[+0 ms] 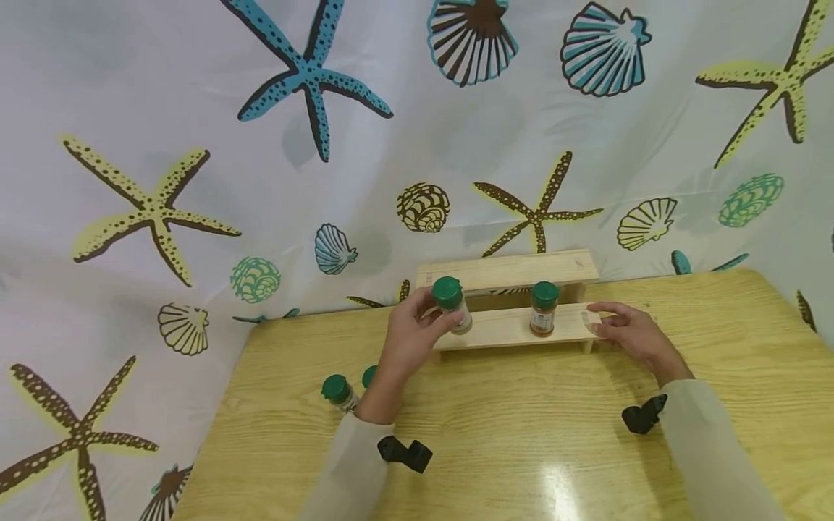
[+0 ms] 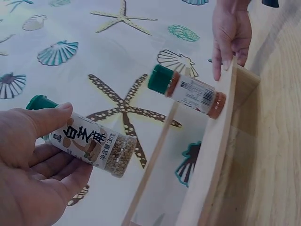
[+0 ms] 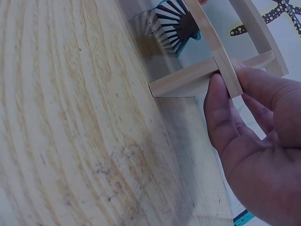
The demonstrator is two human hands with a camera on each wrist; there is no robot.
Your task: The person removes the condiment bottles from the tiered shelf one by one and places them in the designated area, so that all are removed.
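My left hand (image 1: 412, 334) grips a green-capped spice jar (image 2: 117, 157) of pale seeds with a printed label. In the left wrist view its base is apart from the boards of a two-step wooden rack (image 1: 504, 325). A second green-capped jar (image 1: 544, 310), filled with something reddish-orange, stands on the rack's lower step. At that step's right end, my right hand (image 1: 630, 334) pinches the board between thumb and fingers. The right wrist view shows this hand (image 3: 263, 136) on the board's end (image 3: 231, 84), beside a rack leg.
Two more green-capped jars stand on the wooden table (image 1: 521, 420) at left: one jar (image 1: 339, 391) shows well, the other (image 1: 369, 375) is partly behind my left forearm. A cloth (image 1: 365, 181) printed with starfish and shells hangs behind the rack.
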